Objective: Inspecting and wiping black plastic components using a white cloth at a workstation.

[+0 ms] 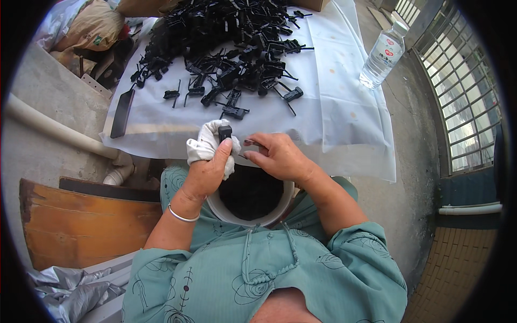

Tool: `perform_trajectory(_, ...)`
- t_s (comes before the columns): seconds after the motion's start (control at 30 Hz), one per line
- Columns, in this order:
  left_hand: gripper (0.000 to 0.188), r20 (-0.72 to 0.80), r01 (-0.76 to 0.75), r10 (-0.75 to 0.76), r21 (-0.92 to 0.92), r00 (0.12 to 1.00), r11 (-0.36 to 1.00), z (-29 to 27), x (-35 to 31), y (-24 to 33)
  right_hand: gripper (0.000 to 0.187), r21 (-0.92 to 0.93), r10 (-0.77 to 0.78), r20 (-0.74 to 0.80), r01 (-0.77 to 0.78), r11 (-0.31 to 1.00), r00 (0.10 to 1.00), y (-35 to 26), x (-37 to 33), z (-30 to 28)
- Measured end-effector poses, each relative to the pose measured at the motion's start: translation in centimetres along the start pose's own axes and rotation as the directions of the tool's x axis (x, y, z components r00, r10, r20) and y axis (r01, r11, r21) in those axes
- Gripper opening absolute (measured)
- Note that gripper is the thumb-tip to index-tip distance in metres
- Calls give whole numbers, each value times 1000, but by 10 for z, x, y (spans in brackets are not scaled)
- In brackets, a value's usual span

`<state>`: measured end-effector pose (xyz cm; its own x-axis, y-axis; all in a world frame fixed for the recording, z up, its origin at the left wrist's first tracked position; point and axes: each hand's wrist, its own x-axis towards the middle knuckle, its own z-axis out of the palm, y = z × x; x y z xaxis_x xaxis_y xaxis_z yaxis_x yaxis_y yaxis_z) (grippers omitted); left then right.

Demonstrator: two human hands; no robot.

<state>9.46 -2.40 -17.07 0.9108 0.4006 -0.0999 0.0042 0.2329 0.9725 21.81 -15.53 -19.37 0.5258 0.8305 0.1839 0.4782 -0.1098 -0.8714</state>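
My left hand (209, 171) is wrapped round a bunched white cloth (200, 149) and a small black plastic part (224, 132), the thumb pressing on the part. Just to its right, my right hand (283, 157) has thumb and fingers bent in a pinch around a thin dark piece, too small to name; a gap separates it from the black part. Both hands are above the near edge of the table and a white bucket (290, 195) between my knees, whose inside looks dark. Beyond them, a large heap of similar black plastic parts (215, 32) covers the table.
Pale plastic sheeting (339, 107) covers the table. A clear water bottle (383, 55) stands at its right edge, and a flat black strip (123, 114) lies at its left. On the left are a pipe (59, 128) and a wooden board (86, 226); barred windows (458, 81) are at right.
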Motion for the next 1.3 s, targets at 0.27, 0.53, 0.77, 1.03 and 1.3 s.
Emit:
perform_trajectory(0.27,39,3,-40,41,-128,999,991,-1,1,-1,10,-7,-280,86,281,960,956,7,-1,-10)
perform_trajectory(0.53,31,182,-186,123,388,976,903,9,-9,5,9,158,-196,-43,201,967,980,-10,2,-4)
perform_trajectory(0.77,27,192,-389,339,514,921,764,5,1,-7,17,186,-150,67,136,973,986,-8,2,3)
perform_trajectory(1.03,25,82,-387,430,608,899,693,7,-6,-14,20,208,-134,-37,139,968,990,-10,7,33)
perform_trajectory(1.3,42,198,-269,182,723,963,637,-15,-9,-3,19,-235,-156,-72,135,963,985,-5,33,5)
